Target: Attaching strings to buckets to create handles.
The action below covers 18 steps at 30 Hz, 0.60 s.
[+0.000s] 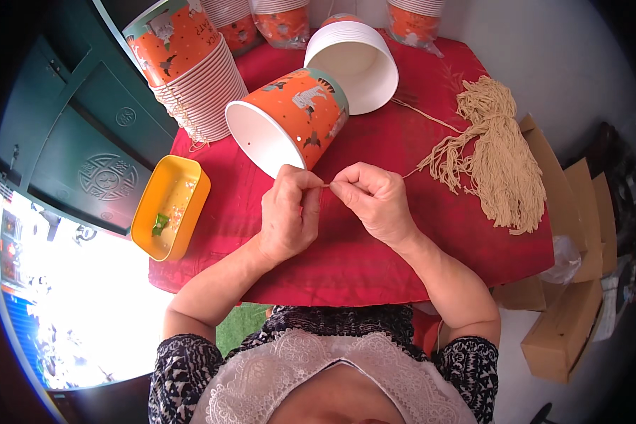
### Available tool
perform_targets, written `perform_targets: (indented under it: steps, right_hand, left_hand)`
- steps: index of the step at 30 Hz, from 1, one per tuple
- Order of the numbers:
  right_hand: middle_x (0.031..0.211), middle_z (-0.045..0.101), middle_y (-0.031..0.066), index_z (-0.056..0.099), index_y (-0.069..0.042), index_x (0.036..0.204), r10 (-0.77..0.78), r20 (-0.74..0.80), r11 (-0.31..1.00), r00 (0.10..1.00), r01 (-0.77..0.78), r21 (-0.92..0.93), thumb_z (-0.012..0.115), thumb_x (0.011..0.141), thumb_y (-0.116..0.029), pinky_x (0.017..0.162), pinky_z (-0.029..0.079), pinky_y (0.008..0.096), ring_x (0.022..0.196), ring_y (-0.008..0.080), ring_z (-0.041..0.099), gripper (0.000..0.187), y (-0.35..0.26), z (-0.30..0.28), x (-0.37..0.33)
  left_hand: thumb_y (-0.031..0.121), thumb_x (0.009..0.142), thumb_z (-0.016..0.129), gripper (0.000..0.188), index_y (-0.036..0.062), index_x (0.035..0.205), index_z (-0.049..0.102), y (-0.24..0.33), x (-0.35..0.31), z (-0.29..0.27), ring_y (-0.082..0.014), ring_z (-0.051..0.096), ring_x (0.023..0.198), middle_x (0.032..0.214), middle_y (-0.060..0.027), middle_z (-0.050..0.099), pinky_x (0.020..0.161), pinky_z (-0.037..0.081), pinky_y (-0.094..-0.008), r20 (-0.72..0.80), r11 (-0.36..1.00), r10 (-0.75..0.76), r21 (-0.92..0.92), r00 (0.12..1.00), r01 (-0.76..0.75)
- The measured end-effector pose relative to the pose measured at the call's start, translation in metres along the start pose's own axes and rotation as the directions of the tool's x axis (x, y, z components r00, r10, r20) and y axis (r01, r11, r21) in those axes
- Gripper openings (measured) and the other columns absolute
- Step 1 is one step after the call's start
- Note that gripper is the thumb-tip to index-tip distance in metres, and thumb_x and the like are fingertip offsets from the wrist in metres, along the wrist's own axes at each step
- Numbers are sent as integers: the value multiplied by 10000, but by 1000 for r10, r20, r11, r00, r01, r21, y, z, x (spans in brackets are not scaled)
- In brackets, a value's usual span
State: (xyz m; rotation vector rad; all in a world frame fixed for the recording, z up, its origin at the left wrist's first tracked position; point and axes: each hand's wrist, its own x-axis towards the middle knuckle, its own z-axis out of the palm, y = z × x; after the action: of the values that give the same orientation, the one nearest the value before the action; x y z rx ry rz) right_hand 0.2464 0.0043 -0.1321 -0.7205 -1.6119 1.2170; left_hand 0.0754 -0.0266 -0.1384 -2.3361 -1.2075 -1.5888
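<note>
My left hand [290, 215] and my right hand [376, 201] meet fingertip to fingertip above the red-covered table [374, 268]. Both pinch a thin beige cord [326, 186], and a short stretch of it shows between them. Just beyond my hands an orange paper bucket [307, 106] with a printed pattern lies on its side, its white mouth tilted toward me. Small holes show in its wall near the rim. To the right lies a thick bundle of beige cords [505, 162], knotted near its top, with loose strands spreading toward my right hand.
Another white-lined bucket [353, 63] lies behind. A tall stack of buckets [201, 92] leans at the left, cords hanging down it. Near it sits a yellow tray [196, 212] holding small bits. Wrapped bucket stacks [283, 21] line the back; cardboard boxes [562, 328] stand at the right.
</note>
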Motion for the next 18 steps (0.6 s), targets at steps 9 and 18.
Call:
perform_targets:
  steps: [9,18]
  right_hand:
    - [663,514,-91,631,-21,859,17,-15,998,1000,-16,66,643,931,-40,480,296,171,575,-24,384,75,8,-4,0]
    - [652,493,-90,587,-17,824,-27,-95,995,995,36,90,631,918,-6,478,309,178,573,-29,382,104,1,-2,0]
  left_hand:
    - [27,801,750,376,2,1107,533,-19,3,3,-72,447,551,797,-43,549,480,393,-238,-100,895,-442,-112,891,431]
    - [-7,815,694,174,18,884,535,-9,-8,9,-119,566,500,687,-77,590,465,447,-270,64,923,-376,-64,924,380]
